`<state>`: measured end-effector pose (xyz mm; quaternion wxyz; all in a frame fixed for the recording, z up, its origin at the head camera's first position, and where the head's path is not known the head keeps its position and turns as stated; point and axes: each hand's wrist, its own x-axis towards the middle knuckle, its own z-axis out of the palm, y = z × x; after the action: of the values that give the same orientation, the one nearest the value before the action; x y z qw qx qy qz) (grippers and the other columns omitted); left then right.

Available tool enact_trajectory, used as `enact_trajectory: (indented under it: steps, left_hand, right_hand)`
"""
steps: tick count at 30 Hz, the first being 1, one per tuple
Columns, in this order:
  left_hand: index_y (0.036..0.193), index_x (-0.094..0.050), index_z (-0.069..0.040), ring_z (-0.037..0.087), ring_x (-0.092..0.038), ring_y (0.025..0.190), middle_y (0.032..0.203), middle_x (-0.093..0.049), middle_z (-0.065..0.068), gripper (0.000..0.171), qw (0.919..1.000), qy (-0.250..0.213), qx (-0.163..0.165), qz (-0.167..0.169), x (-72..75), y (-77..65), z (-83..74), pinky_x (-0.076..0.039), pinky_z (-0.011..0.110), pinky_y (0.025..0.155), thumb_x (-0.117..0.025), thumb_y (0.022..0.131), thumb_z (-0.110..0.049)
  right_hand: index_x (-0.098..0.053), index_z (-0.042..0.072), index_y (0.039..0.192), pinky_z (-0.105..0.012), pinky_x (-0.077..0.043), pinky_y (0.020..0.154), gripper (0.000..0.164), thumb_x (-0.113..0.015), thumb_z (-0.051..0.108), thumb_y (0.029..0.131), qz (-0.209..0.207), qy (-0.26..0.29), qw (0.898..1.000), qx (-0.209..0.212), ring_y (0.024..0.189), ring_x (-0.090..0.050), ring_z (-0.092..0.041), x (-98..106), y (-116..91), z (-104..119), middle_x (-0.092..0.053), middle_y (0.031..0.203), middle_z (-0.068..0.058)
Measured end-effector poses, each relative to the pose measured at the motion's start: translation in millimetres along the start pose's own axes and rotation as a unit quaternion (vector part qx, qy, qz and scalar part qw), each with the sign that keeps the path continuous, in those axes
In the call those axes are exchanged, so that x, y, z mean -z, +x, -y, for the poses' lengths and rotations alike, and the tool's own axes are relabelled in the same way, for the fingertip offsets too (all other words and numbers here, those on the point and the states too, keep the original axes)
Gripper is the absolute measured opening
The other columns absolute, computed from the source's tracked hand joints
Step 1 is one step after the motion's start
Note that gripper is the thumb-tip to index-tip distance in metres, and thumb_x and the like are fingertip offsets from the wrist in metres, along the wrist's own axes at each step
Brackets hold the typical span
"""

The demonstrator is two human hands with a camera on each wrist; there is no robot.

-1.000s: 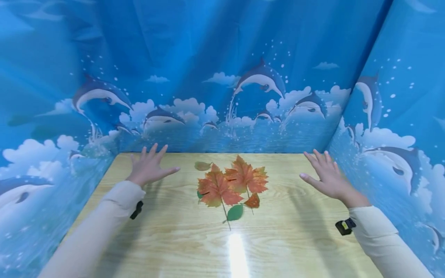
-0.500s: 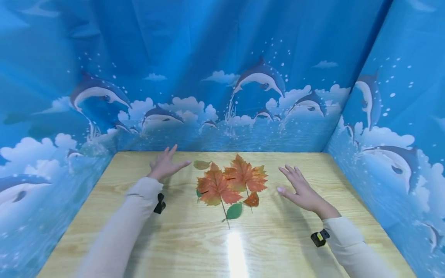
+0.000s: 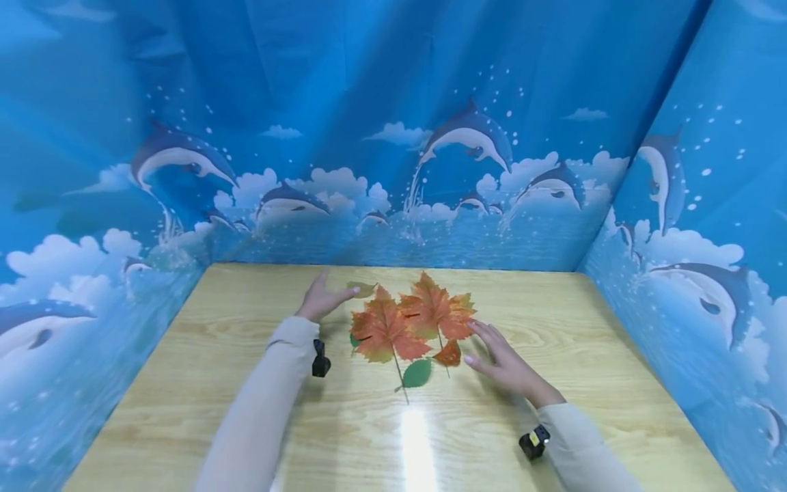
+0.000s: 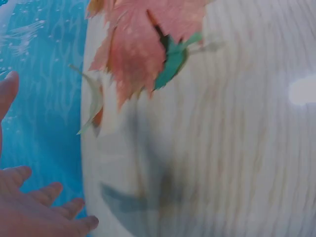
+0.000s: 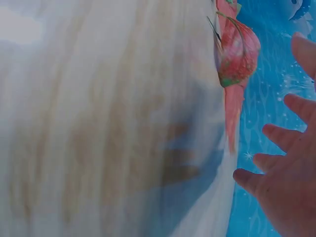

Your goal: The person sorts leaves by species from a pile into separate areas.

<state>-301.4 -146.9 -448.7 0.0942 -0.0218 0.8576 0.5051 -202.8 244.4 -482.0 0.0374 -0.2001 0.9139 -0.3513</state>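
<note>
Two orange maple leaves, the left one (image 3: 384, 328) and the right one (image 3: 435, 307), lie side by side on the table with their stems toward me. Around them are a small rust-red leaf (image 3: 449, 353), a green leaf (image 3: 418, 373) and an olive leaf (image 3: 361, 288). Another green leaf (image 4: 173, 64) is partly hidden beneath the left maple leaf. My left hand (image 3: 324, 301), fingers spread, is beside the olive leaf, its thumb close to it. My right hand (image 3: 507, 365) is just right of the rust-red leaf, fingers extended and holding nothing. Whether fingertips touch any leaf is unclear.
The wood-grain table (image 3: 184, 383) meets a blue dolphin-print curtain (image 3: 344, 232) at its back edge. Similar curtains stand along both sides. A bright light reflection lies on the table's front middle. Small black devices sit on both wrists.
Both hands have moved inward and down toward the leaves, the left hand rightward and the right hand leftward. The leaves have stayed in place on the table.
</note>
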Motion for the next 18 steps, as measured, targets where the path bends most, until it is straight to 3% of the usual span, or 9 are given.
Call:
enact_trajectory:
  steps: [8,14,18]
  left_hand:
    - [0.154,-0.006,-0.010,0.039,-0.014,0.144,0.159,-0.010,0.018,0.101,0.9992,-0.035,0.001,-0.018,-20.5,9.8,14.1,-0.023,0.057,0.111,-0.070,0.085,-0.045]
    - [0.153,-0.017,-0.007,0.041,-0.025,0.140,0.155,-0.022,0.023,0.084,0.9931,-0.098,-0.004,-0.065,-35.9,12.5,19.6,-0.031,0.052,0.109,-0.069,0.090,-0.026]
    - [0.152,-0.022,-0.008,0.039,-0.028,0.140,0.154,-0.025,0.022,0.076,0.9895,-0.125,-0.003,-0.073,-42.5,12.9,19.4,-0.032,0.049,0.110,-0.066,0.092,-0.020]
  right_hand:
    - [-0.028,0.012,0.151,-0.066,-0.018,0.108,0.070,-0.057,0.042,0.095,0.004,0.045,0.999,0.003,0.141,-0.021,-0.042,-12.8,1.9,-0.3,-0.024,0.155,-0.018]
    - [-0.033,0.010,0.148,-0.060,-0.025,0.109,0.066,-0.060,0.035,0.094,-0.007,0.062,0.998,0.023,0.137,-0.032,-0.039,-19.6,4.0,-2.7,-0.037,0.150,-0.016]
    - [-0.035,0.008,0.146,-0.058,-0.028,0.108,0.062,-0.062,0.027,0.094,-0.011,0.072,0.997,0.037,0.134,-0.038,-0.038,-22.5,6.2,-1.8,-0.043,0.145,-0.017]
